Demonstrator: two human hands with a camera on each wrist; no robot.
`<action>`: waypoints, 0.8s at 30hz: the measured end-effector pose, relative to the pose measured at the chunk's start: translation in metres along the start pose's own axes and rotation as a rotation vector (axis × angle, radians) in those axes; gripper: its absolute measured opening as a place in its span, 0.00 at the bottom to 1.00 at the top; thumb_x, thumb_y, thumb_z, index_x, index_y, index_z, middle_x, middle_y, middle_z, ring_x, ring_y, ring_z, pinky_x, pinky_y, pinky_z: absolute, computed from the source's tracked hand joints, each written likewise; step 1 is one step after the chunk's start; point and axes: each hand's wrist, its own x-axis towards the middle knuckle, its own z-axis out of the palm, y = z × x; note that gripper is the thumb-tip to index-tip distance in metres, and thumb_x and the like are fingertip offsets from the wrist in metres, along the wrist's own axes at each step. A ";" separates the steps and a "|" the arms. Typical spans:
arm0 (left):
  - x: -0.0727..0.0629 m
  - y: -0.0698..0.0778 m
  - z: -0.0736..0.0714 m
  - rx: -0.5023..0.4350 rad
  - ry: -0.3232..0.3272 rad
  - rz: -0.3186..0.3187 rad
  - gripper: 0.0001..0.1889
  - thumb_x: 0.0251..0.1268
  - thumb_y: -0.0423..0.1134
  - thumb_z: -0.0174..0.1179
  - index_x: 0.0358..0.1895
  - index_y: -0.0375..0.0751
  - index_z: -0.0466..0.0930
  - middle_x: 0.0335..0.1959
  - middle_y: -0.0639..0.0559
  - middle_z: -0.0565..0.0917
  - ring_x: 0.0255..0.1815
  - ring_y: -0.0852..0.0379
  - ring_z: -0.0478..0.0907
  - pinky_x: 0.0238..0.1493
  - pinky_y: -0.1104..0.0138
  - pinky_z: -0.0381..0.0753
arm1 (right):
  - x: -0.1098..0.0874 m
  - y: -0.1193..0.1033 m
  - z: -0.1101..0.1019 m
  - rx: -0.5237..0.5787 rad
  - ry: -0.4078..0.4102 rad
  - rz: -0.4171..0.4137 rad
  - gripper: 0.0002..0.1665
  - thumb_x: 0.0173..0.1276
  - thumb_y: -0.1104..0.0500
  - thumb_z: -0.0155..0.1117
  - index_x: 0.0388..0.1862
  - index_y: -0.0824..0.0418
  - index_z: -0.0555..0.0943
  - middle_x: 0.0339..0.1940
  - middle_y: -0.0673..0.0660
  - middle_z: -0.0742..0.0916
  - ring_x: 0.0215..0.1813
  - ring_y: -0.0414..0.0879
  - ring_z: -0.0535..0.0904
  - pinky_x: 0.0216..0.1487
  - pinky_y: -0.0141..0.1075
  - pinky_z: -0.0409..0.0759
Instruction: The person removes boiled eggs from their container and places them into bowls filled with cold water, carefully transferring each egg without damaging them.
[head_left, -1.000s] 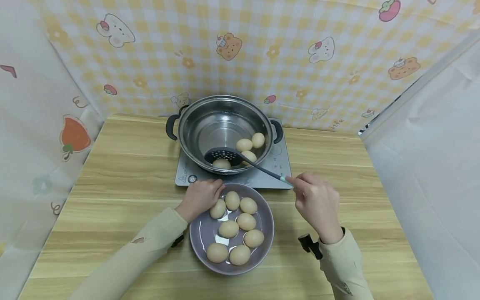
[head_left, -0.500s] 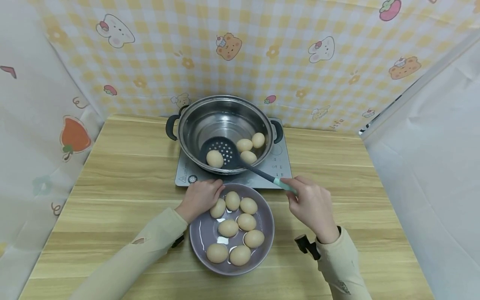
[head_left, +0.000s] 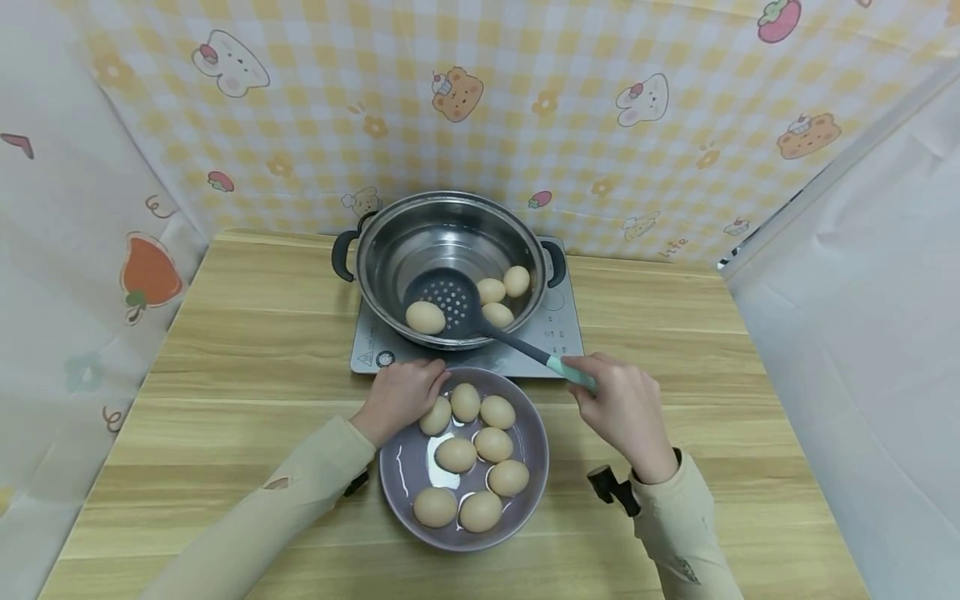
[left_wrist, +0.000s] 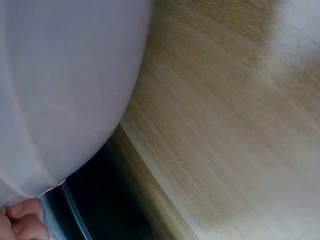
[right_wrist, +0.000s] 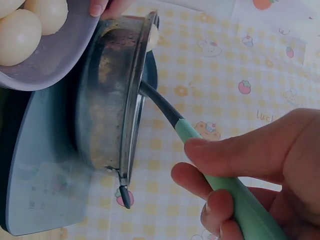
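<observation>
Right hand (head_left: 622, 410) grips, thumb (right_wrist: 235, 154) opposite curled fingers (right_wrist: 218, 204); left hand (head_left: 400, 397) pinches, both sleeved arms (head_left: 262, 508) stretched forward!

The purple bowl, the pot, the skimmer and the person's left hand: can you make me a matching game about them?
Things:
1. purple bowl
2. steel pot
3. slotted skimmer
4. left hand

Clues:
A. gripped by the right hand
B. gripping the purple bowl's rim
C. eight eggs show inside it
D. sits on the induction cooker

Right pairs: 1-C, 2-D, 3-A, 4-B
</observation>
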 end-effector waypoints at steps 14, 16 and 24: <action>-0.001 -0.001 0.002 0.000 -0.003 -0.001 0.12 0.60 0.41 0.57 0.20 0.44 0.71 0.13 0.52 0.75 0.11 0.51 0.72 0.10 0.61 0.65 | 0.000 0.002 -0.013 0.064 -0.103 0.073 0.15 0.51 0.66 0.68 0.40 0.61 0.84 0.34 0.58 0.87 0.14 0.37 0.66 0.12 0.32 0.59; -0.001 -0.001 0.001 0.001 -0.012 -0.005 0.12 0.60 0.41 0.57 0.20 0.44 0.71 0.13 0.52 0.74 0.11 0.52 0.72 0.10 0.62 0.65 | -0.002 0.003 -0.017 0.056 -0.090 0.062 0.15 0.50 0.66 0.69 0.40 0.61 0.84 0.34 0.58 0.87 0.16 0.39 0.71 0.13 0.33 0.63; -0.001 -0.001 0.002 0.002 -0.004 0.001 0.11 0.60 0.41 0.57 0.21 0.44 0.72 0.13 0.52 0.74 0.11 0.52 0.73 0.10 0.62 0.65 | -0.013 0.011 -0.035 0.062 -0.021 0.021 0.15 0.47 0.68 0.70 0.37 0.64 0.84 0.30 0.57 0.86 0.24 0.43 0.80 0.22 0.37 0.73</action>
